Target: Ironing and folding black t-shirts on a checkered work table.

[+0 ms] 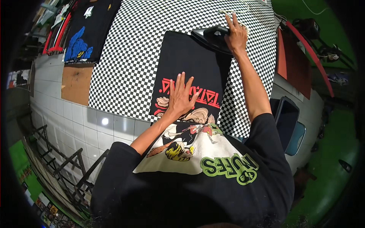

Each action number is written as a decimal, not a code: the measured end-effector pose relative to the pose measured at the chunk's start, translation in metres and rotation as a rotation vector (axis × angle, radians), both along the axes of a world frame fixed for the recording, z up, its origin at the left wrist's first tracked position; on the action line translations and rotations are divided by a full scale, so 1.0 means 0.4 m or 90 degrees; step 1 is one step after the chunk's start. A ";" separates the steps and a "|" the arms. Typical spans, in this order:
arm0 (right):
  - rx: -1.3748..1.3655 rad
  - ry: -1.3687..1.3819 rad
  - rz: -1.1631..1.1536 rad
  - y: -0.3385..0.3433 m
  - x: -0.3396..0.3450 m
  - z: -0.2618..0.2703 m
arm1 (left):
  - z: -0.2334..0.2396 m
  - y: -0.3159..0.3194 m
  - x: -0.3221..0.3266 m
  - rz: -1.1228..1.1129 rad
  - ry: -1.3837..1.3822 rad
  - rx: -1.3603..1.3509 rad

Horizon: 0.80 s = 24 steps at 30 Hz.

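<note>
A folded black T-shirt (pixel 188 57) lies before me, with red lettering and a beige-and-red print at its near end. My left hand (pixel 182 95) rests palm down on the lettering, fingers spread. A black and grey clothes iron (pixel 214 37) sits at the shirt's far right corner, its tip pointing left. At the iron's heel is my right hand (pixel 238 37), thumb against the iron and two fingers stretched out beyond it. A pale cord (pixel 242 11) runs by those fingertips. Whatever lies under the right palm is hidden.
Black-and-white checkered cloth (pixel 128 57) covers the work surface. At the left lies another black T-shirt (pixel 85 31) with a blue print, above a brown board (pixel 75 82). A reddish-brown panel (pixel 293 62) stands right of the surface. Dark metal frames (pixel 71 162) are at lower left.
</note>
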State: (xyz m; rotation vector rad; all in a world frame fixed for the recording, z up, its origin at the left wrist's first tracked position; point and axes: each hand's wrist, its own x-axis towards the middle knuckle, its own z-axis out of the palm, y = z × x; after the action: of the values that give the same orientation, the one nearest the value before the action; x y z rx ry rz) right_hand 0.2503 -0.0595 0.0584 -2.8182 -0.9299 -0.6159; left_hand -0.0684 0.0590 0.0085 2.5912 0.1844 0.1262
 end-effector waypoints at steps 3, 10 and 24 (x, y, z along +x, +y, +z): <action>0.169 0.005 -0.039 -0.043 0.024 0.003 | 0.032 -0.028 0.045 -0.019 -0.012 -0.025; 0.566 -0.093 -0.067 -0.090 0.084 -0.084 | 0.042 -0.113 0.241 -0.147 -0.091 -0.031; 0.652 0.079 -0.249 -0.235 0.079 -0.232 | 0.011 -0.111 0.400 -0.095 -0.127 -0.035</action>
State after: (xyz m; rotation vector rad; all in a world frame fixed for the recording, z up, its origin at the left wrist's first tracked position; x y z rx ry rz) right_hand 0.2819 -0.1535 -0.0344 -2.0326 0.0332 -0.6766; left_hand 0.0916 0.0145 0.0130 2.5072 -0.0765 0.3179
